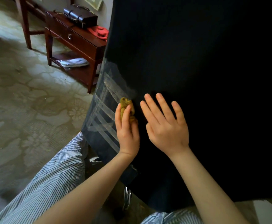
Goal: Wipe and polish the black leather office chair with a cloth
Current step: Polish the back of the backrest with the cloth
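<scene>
The black leather chair [188, 65] fills the right of the view, its back panel facing me. Pale dusty streaks cross its left edge [104, 97]. My left hand [127, 130] grips a bunched olive-yellow cloth [126, 106] and presses it against the chair beside the streaks. My right hand [166, 125] lies flat on the black surface just to the right, fingers straight and spread. The chair's lower part and base are mostly lost in shadow.
A dark wooden side table [77, 39] stands behind on the left, with a black case [80, 15] and a red cloth [99, 32] on top and papers [74, 62] on its shelf. Patterned carpet [27, 97] covers the floor. My striped trouser legs [51, 183] are below.
</scene>
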`<state>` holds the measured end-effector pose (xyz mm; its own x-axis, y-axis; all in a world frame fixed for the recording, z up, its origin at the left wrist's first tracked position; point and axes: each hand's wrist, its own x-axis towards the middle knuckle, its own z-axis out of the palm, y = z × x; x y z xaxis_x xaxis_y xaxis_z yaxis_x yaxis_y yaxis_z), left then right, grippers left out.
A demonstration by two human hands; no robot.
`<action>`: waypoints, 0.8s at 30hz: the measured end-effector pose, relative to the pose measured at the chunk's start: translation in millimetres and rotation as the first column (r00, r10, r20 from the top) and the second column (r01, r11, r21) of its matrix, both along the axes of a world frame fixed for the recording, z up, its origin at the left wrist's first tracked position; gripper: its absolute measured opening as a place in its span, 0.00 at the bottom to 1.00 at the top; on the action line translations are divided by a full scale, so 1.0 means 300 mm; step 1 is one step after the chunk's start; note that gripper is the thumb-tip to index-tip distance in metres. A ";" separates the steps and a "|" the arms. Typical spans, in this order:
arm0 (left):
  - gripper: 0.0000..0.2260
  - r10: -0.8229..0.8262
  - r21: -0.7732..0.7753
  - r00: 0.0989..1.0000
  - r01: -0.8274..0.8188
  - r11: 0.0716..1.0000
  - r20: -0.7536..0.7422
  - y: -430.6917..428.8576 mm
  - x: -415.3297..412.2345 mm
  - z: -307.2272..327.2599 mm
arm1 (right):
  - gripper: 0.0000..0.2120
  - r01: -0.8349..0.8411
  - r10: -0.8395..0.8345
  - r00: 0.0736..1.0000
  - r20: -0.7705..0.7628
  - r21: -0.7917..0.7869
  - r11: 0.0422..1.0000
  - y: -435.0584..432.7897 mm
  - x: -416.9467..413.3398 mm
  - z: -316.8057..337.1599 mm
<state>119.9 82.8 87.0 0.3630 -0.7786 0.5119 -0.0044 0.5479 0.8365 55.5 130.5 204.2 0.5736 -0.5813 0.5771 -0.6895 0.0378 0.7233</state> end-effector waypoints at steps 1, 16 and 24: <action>0.20 0.015 0.051 1.000 -0.015 0.999 -0.002 -0.006 0.003 -0.026 | 0.20 0.025 -0.024 0.999 -0.039 0.010 1.000 -0.008 -0.003 -0.003; 0.18 0.025 0.320 0.973 0.051 0.946 -0.230 -0.001 0.025 0.114 | 0.20 0.067 -0.061 0.995 -0.077 0.078 0.995 0.002 -0.016 -0.018; 0.17 -0.093 -0.151 0.987 0.073 0.986 -0.132 -0.030 0.045 0.379 | 0.22 -0.123 0.123 0.989 0.084 -0.008 0.992 0.023 -0.043 -0.017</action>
